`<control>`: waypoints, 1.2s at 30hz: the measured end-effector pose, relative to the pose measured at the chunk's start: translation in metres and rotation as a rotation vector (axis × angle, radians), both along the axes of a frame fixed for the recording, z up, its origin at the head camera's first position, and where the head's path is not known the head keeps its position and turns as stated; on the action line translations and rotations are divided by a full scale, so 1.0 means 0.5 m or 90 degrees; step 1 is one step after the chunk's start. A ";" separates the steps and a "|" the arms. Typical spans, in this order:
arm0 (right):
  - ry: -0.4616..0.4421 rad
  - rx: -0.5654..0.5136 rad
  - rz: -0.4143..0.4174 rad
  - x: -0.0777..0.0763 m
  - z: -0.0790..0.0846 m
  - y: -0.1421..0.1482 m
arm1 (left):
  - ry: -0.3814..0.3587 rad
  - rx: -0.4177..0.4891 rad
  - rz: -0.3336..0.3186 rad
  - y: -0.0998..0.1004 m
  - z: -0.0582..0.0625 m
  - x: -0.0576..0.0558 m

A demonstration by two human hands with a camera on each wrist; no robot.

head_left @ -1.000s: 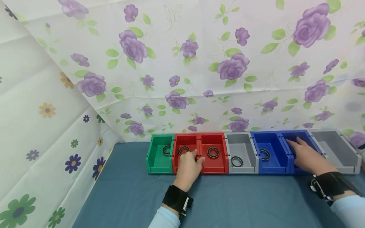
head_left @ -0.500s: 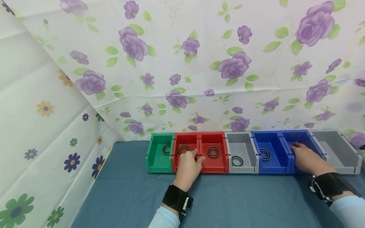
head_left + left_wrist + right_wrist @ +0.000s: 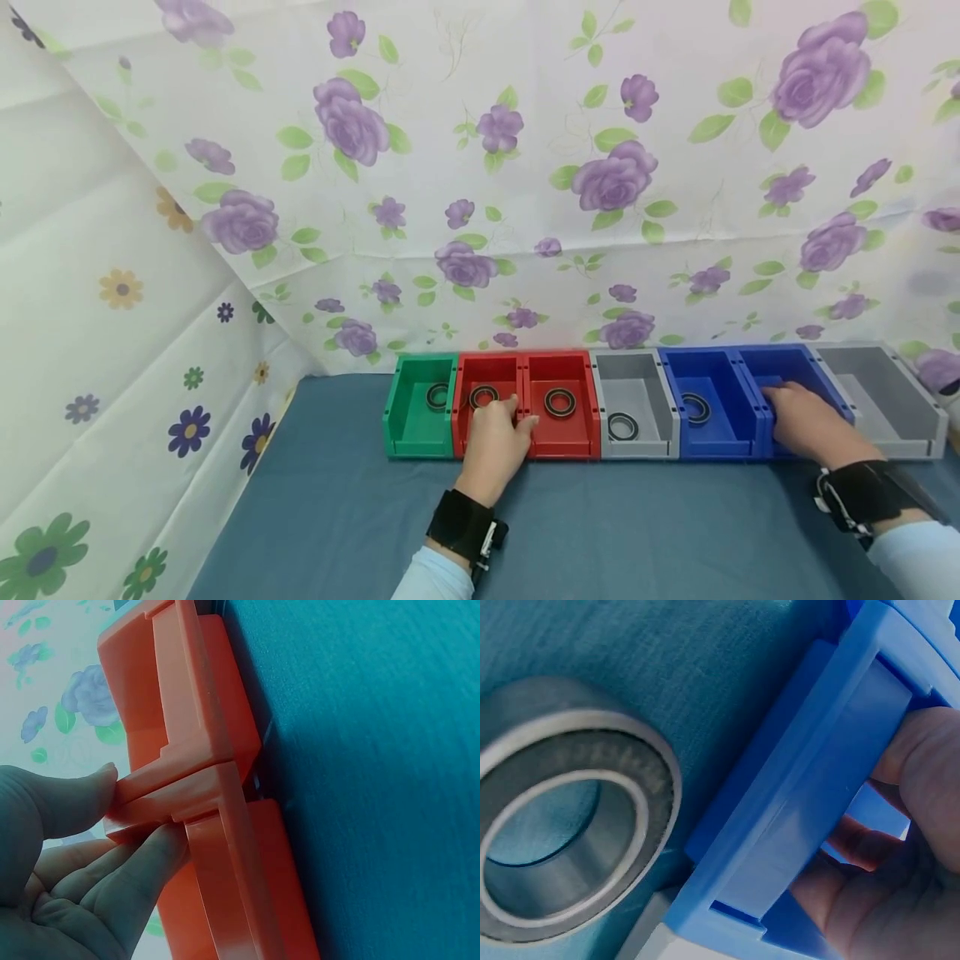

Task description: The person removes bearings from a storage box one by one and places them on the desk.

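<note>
Curled lower than a second ago, the right hand (image 3: 813, 423) sits inside the rightmost blue bin (image 3: 789, 365), seemingly at grasping depth, any hold hidden, while the left hand (image 3: 497, 446) pinches adjoining red bin walls (image 3: 180, 784) and a bearing (image 3: 622, 765) shows outside the blue bin.

Bins (image 3: 630, 392) abreast on cloth (image 3: 637, 533) — rings (image 3: 548, 403) in leftmost five, curtain (image 3: 525, 200) behind
</note>
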State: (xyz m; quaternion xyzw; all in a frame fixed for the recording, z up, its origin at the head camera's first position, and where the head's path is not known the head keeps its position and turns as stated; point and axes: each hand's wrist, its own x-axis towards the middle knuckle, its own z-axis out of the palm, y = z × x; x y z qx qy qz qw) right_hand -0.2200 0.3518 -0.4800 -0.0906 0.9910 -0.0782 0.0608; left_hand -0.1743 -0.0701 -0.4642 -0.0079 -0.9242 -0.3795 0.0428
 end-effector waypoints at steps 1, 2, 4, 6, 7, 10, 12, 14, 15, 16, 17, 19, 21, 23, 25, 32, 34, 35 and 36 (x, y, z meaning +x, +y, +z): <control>0.001 -0.001 0.000 0.001 -0.001 0.000 | 0.001 0.003 0.000 0.000 -0.001 0.001; 0.004 -0.001 0.002 0.001 -0.001 -0.001 | 0.001 0.005 0.001 0.000 -0.002 0.001; 0.005 -0.006 0.001 0.002 -0.001 -0.001 | 0.003 0.005 0.001 0.001 -0.003 0.002; 0.010 -0.010 0.001 0.002 -0.001 -0.002 | 0.003 0.006 0.002 0.001 -0.003 0.002; 0.010 -0.015 0.000 0.001 0.000 -0.001 | 0.002 0.007 0.003 0.002 -0.004 0.001; 0.014 -0.020 -0.004 0.000 0.001 0.001 | 0.002 0.005 0.004 0.003 -0.004 0.000; 0.018 -0.018 -0.003 0.000 0.001 0.003 | 0.001 0.006 0.005 0.004 -0.004 0.000; 0.023 -0.017 -0.002 0.001 0.001 0.003 | 0.001 0.008 0.005 0.005 -0.004 -0.001; 0.026 -0.016 -0.001 0.002 0.001 0.003 | 0.000 0.010 0.005 0.005 -0.003 0.000; 0.028 -0.015 0.000 0.003 0.002 0.003 | 0.002 0.010 0.005 0.004 -0.002 0.000; 0.029 -0.015 0.000 0.004 0.002 0.003 | 0.003 0.010 0.005 0.004 -0.002 -0.001; 0.024 -0.017 -0.001 0.005 0.003 0.002 | 0.006 0.010 0.005 0.004 -0.001 -0.001; 0.017 -0.021 -0.003 0.007 0.004 0.001 | 0.009 0.008 0.007 0.003 -0.001 -0.002; 0.007 -0.023 -0.011 0.009 0.002 0.001 | 0.008 0.006 0.007 0.003 -0.001 -0.003; 0.005 -0.022 -0.019 0.011 -0.001 0.002 | 0.007 0.005 0.007 0.004 -0.001 -0.003; 0.087 -0.012 -0.030 0.019 -0.006 0.018 | 0.003 0.007 0.007 0.004 -0.002 0.001; 0.120 -0.021 -0.035 0.022 0.000 0.021 | 0.003 0.003 0.008 0.004 -0.002 0.001; 0.134 -0.030 -0.037 0.024 0.004 0.021 | 0.004 0.003 0.009 0.003 -0.002 0.002; 0.142 -0.040 -0.042 0.025 0.009 0.022 | 0.006 0.002 0.010 0.003 -0.002 0.002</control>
